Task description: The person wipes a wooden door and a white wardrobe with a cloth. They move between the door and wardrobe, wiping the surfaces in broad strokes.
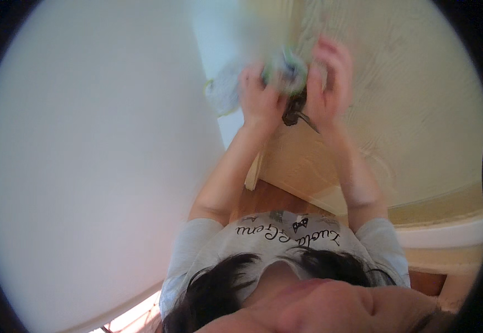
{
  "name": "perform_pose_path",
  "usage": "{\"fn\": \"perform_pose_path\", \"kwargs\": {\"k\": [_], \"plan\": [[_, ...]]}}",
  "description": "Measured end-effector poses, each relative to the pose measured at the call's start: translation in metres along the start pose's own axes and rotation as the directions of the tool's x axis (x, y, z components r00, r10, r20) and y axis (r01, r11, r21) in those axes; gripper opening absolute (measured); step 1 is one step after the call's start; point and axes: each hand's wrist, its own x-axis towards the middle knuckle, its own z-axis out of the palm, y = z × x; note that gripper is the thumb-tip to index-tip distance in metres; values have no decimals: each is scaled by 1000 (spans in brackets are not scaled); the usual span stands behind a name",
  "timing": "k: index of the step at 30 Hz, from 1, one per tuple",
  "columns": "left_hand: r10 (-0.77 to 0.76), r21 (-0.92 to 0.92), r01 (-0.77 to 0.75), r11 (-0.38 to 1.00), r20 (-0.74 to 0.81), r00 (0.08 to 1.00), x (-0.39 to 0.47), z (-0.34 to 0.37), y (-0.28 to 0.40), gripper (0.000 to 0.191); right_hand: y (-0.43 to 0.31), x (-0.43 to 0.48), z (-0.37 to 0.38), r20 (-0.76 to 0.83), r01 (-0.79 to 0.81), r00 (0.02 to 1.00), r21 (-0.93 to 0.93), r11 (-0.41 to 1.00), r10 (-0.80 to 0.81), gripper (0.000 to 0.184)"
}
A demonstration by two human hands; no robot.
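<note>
My left hand (262,98) is closed around a rounded green and white thing (288,73); motion blur hides exactly what it is. A pale cloth with a yellow-green edge (224,89) shows just left of that hand, and I cannot tell whether the hand grips it too. My right hand (334,79) is raised close to the right side of the rounded thing, blurred, its thumb and fingers apart with nothing seen between them. Below and between both hands, a dark metal door handle (292,113) with a lever sits on a wooden door (304,154), partly covered.
A broad white wall or panel (100,145) fills the left side. On the right stretches a pale beige surface (416,104) with a curved ledge (441,204) low down. Reddish-brown wooden flooring (274,197) shows beneath the door. My shirt (283,245) bears writing.
</note>
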Motion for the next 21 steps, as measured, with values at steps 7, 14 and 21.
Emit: {"fn": "perform_pose_path", "kwargs": {"k": [7, 14, 21], "plan": [[-383, -70, 410, 909, 248, 890, -187, -14, -32, 31, -81, -146, -117, 499, -768, 494, -134, 627, 712, 16], [135, 19, 547, 837, 961, -240, -301, -53, -4, 43, -121, -189, -197, 480, -879, 258, -245, 410, 839, 18], [213, -158, 920, 359, 973, 85, -228, -49, 77, 49, -149, -219, -210, 516, -949, 41, -247, 194, 856, 38]]}}
